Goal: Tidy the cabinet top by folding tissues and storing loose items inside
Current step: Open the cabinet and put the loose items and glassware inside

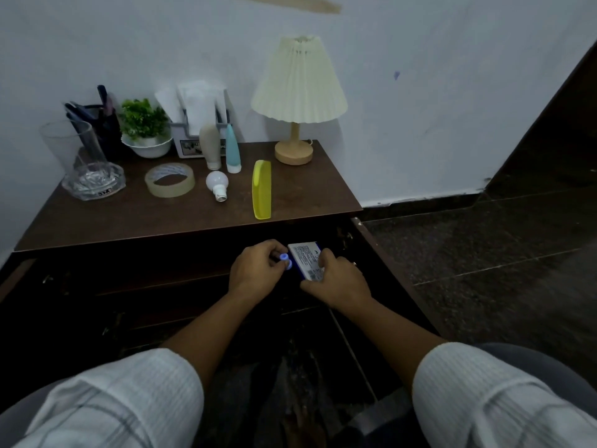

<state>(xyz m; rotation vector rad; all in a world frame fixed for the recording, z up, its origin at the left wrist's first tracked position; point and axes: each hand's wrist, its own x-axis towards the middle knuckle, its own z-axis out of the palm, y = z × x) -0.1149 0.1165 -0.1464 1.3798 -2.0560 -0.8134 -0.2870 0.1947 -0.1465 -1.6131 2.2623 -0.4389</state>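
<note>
A pale, scuffed wall [420, 92] is seen at the back, with dark tiled floor [484, 253] to the right. The brown cabinet top [129, 215] is carrying plenty.

- **Back right:** one lamp [298, 88] with a pleated cream shade stands on a wooden base.
- **Far left:** one clear glass vase [69, 147] is set beside one glass ashtray [93, 182]. The ashtray's small label cannot be read for sure.
- **Back row:** one dark pen pot [103, 124] is lined up with one green plant [142, 118] in a white bowl. Next to them, white tissues [197, 98] are stuffed upright in one holder [187, 147], whose label print is too blurred to read.
- **In front of the holder:** two tubes are stood cap-down, one beige [210, 145] and one blue [232, 150].
- **Nearer the front:** one tape roll [169, 180], one bulb [217, 184] and one yellow comb [261, 189] are laid flat, apart from each other.

Below the top's front edge, in the dark cabinet opening, the hands are held close together. One box [305, 261] with fine, unreadable print is gripped by the right hand [336, 279]. One small blue-and-white piece [286, 261] is pinched in the curled fingers of the left hand [255, 266], just beside the box.
</note>
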